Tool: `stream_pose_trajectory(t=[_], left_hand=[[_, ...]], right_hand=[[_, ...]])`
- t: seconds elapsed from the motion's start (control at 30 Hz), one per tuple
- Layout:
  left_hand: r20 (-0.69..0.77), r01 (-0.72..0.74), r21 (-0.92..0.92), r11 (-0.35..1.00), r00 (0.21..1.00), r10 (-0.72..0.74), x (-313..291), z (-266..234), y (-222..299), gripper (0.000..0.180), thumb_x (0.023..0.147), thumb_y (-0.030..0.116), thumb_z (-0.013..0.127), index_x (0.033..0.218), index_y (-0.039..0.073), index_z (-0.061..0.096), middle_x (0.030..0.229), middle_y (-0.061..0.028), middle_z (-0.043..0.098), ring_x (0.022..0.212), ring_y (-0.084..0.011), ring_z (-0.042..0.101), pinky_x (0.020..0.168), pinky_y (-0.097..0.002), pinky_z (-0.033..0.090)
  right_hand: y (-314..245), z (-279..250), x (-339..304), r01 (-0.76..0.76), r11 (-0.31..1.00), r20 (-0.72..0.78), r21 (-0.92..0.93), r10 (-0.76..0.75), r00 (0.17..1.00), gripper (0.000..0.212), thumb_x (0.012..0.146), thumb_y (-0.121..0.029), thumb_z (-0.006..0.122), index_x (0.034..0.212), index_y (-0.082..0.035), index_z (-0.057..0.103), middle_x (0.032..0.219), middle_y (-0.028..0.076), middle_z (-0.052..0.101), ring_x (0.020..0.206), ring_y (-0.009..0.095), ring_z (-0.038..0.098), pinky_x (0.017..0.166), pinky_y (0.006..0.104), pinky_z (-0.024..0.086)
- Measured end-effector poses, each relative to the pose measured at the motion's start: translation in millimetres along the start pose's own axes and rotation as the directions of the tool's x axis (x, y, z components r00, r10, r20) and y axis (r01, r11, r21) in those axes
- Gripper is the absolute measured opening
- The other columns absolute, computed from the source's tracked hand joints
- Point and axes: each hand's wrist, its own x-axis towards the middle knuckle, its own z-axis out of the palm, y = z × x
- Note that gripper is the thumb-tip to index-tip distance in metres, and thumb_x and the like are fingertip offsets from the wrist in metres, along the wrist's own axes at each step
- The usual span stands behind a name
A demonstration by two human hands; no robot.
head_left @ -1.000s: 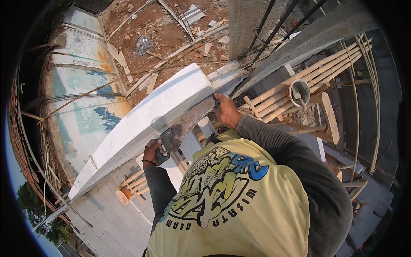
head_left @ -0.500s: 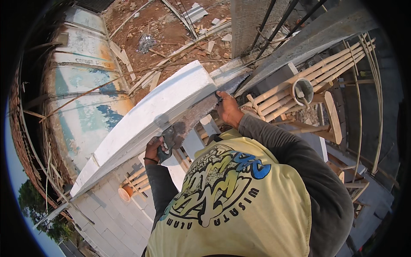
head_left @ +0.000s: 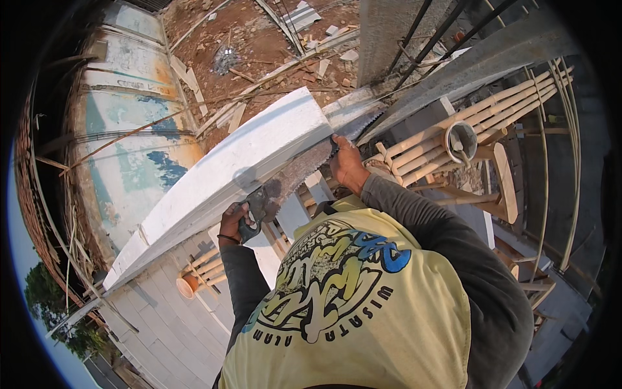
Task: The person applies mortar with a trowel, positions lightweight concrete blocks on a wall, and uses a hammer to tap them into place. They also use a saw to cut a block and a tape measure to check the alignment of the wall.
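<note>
A hand saw with a wide, worn, toothed blade lies lengthwise along the near side of a white block wall. My left hand is closed round the saw's dark handle, close to the wall's near face. Farther right, my right hand grips the blade near the wall's right end, thumb and fingers at its edge. The blade's tip reaches past this hand toward a grey concrete beam. Part of the blade is hidden by my right fingers.
Bamboo poles form scaffolding at the right, with a bucket holding a trowel on them. An orange bucket sits by more bamboo below left. Dark rebar sticks out at the upper right. Rubble-strewn soil lies beyond the wall.
The view has shifted slightly, with the wall appearing a little farther right. Both hands keep their hold on the saw in nearly the same place.
</note>
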Motion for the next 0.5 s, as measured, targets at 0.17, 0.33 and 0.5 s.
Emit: stream_pose_trajectory(t=[0.17,0.33,0.5], left_hand=[[-0.012,-0.016,0.013,1.000,1.000,0.016,-3.2,2.7,-5.3,0.020,0.084,0.019,0.071,0.085,0.005,0.056,0.064,-0.0040,0.056,0.051,-0.0150,0.055,0.051,-0.0312,0.050],[-0.067,0.009,-0.034,0.999,0.998,-0.011,-11.0,12.2,-10.9,0.020,0.082,0.016,0.073,0.089,0.004,0.058,0.061,-0.0031,0.055,0.049,-0.0143,0.054,0.052,-0.0327,0.052],[-0.141,0.009,-0.055,0.998,0.990,-0.017,-25.4,12.9,-25.3,0.018,0.084,0.014,0.072,0.090,0.004,0.059,0.061,-0.0033,0.055,0.050,-0.0145,0.055,0.051,-0.0318,0.050]], right_hand=[[-5.3,3.3,-5.6,0.008,0.995,-0.016,-0.103,-0.010,1.000,0.024,0.090,-0.021,0.058,0.109,-0.006,0.052,0.099,0.005,0.054,0.085,0.019,0.052,0.074,0.0390,0.043],[-10.6,4.8,-7.2,-0.006,0.996,-0.004,-0.085,0.005,1.000,0.019,0.090,-0.017,0.056,0.105,-0.005,0.055,0.096,0.006,0.058,0.085,0.021,0.056,0.077,0.0398,0.047],[-17.5,20.5,-26.6,-0.083,0.991,0.036,-0.107,0.088,0.996,0.017,0.089,-0.015,0.056,0.103,-0.005,0.055,0.096,0.008,0.061,0.086,0.023,0.060,0.080,0.0407,0.050]])
